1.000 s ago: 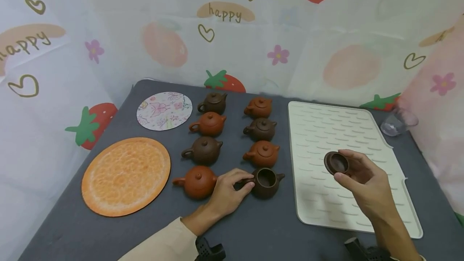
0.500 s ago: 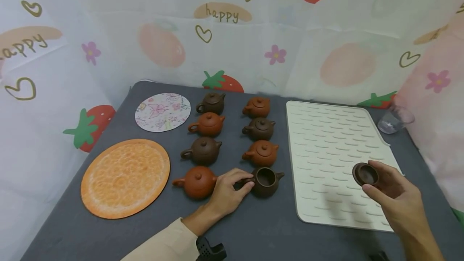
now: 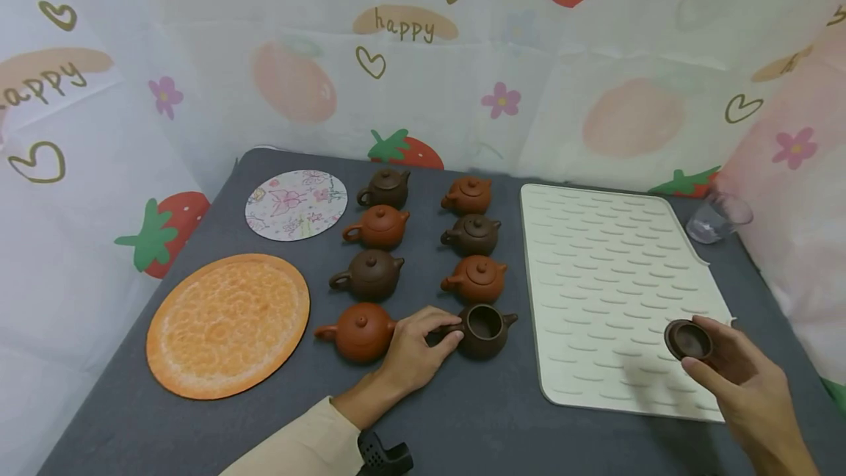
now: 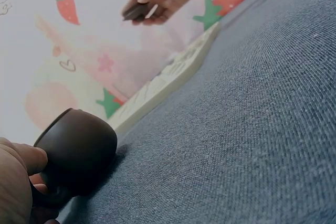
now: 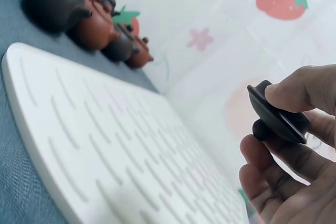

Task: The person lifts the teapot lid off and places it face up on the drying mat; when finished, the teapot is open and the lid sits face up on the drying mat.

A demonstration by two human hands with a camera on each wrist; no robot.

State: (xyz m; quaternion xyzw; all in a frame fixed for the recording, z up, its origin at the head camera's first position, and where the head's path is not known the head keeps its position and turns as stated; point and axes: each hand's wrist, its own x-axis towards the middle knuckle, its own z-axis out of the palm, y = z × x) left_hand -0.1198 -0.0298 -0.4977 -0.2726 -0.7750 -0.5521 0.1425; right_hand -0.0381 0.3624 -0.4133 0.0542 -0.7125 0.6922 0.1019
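My left hand point(image 3: 418, 350) pinches the handle of a dark brown teapot point(image 3: 487, 347), which stands lidless on the grey cloth with its round opening facing up. Over the right part of the white ridged mat point(image 3: 595, 358), my right hand point(image 3: 750, 380) holds the dark teapot lid point(image 3: 689, 340) between thumb and fingers. The lid's hollow underside faces the head camera. In the right wrist view the lid point(image 5: 278, 114) is tilted, its round knob point(image 5: 261, 130) pointing down toward the fingers. Left of my left hand sits an orange-brown teapot point(image 3: 362, 333).
Several lidded teapots, such as this dark one point(image 3: 374, 275) and this reddish one point(image 3: 477, 279), stand in two columns behind. An orange round mat point(image 3: 228, 325) and a patterned round mat point(image 3: 296, 204) lie at left. A clear glass point(image 3: 717, 219) lies tilted at the back right.
My right hand has carried the lid right and toward me across the white mat, slowing lately. My left hand stays on the teapot's handle.
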